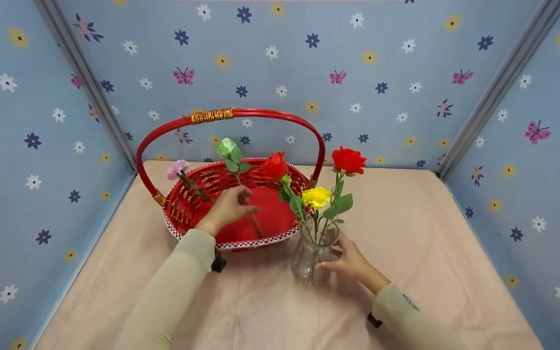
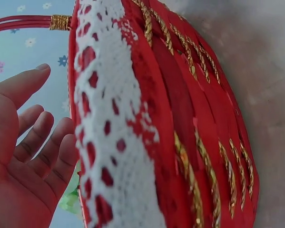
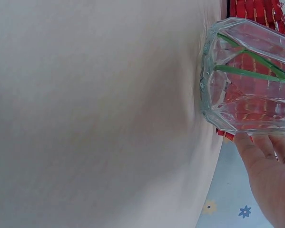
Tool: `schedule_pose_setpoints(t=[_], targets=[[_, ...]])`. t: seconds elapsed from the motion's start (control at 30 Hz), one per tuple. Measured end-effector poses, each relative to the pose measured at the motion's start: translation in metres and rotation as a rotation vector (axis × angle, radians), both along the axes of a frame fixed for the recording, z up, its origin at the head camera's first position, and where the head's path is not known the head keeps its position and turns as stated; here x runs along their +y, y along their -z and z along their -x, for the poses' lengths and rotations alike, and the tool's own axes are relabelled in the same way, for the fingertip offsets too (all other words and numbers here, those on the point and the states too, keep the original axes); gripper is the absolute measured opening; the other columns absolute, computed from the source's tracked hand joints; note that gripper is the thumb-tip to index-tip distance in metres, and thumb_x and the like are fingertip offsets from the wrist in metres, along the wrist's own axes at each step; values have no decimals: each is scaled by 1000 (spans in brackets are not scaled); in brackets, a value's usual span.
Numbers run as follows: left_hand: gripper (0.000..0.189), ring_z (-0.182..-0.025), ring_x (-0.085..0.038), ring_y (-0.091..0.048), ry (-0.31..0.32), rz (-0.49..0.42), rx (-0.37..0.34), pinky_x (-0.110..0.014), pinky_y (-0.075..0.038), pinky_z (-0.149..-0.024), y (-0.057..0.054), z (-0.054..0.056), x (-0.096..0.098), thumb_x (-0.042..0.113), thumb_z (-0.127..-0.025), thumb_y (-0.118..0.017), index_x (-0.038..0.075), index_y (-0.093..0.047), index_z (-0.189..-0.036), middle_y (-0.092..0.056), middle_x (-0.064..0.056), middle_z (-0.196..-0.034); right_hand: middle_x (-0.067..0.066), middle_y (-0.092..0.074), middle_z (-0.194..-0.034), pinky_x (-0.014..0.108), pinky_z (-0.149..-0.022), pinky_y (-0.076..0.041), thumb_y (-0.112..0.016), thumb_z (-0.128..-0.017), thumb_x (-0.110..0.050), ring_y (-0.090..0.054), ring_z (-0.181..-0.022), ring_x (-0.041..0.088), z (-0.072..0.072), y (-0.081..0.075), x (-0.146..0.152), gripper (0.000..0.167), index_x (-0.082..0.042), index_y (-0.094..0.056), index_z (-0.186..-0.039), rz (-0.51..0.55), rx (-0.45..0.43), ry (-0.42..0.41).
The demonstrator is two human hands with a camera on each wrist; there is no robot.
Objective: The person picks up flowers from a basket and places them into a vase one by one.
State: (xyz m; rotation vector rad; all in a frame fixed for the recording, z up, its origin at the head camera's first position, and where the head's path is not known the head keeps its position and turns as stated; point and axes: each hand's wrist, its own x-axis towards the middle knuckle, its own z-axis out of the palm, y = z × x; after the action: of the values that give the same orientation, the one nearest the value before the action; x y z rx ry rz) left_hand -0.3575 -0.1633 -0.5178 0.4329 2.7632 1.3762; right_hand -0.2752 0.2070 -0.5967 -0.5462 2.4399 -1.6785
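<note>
My left hand [image 1: 231,206] hovers over the red wicker basket [image 1: 241,246], fingers loosely bent. In the left wrist view the hand [image 2: 30,142] appears beside the white lace rim [image 2: 111,123] with nothing in its grasp. A pale green rose [image 1: 227,148] leans in the basket, its stem passing behind that hand. To the left lies a pink carnation [image 1: 178,169]. My right hand [image 1: 353,262] holds the clear glass vase [image 1: 304,260] by its right side. Two red roses, one upright [image 1: 348,160] and one leaning left [image 1: 273,166], and a yellow carnation [image 1: 316,198] stand in the vase.
A tall red handle [image 1: 280,114] arches over the basket. The table bears a pale pink cloth [image 1: 406,233]. Blue flower-patterned panels [image 1: 392,121] enclose the back and both sides. The vase stands close to the basket's front right.
</note>
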Motion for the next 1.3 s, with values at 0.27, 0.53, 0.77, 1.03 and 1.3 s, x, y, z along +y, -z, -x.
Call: schedule_pose_setpoints(t=[0.27,0.53,0.77,1.03,1.3], targets=[[37,-107,-33,-67,-80,-52,8,-49,-56,-100,8,9,5,14,-96,-85,0,-68,-126,-70,-19,-118,31,-57,-152,64,-119,-45,-94,-81,-3,-53,-143,53,0,1,0,94,4,-42,-159,2,5,-1],[39,-115,-36,-64,-140,-111,-25,-49,-56,-102,14,16,8,12,-98,-81,0,-64,-131,-68,-21,-129,31,-58,-151,62,-118,-46,-95,-80,-3,-54,-142,52,0,1,0,94,3,-44,-158,8,6,5],[39,-114,-37,-69,-172,-129,3,-51,-58,-103,25,19,7,8,-97,-81,-2,-64,-131,-68,-22,-129,31,-58,-151,62,-121,-44,-95,-81,-5,-53,-144,51,0,1,0,94,1,-43,-159,15,-11,-7],[41,-116,-41,-71,-184,-132,19,-54,-58,-105,43,19,4,4,-96,-81,-5,-63,-132,-68,-28,-129,33,-57,-152,62,-120,-45,-95,-80,-5,-52,-145,51,-1,2,1,96,1,-41,-160,16,-6,-11],[42,-112,-38,-66,-224,-82,0,-52,-54,-107,57,20,6,6,-93,-84,-4,-62,-127,-70,-23,-118,31,-58,-152,61,-120,-45,-95,-80,-5,-52,-146,51,-1,0,1,97,4,-41,-160,0,-8,-1]])
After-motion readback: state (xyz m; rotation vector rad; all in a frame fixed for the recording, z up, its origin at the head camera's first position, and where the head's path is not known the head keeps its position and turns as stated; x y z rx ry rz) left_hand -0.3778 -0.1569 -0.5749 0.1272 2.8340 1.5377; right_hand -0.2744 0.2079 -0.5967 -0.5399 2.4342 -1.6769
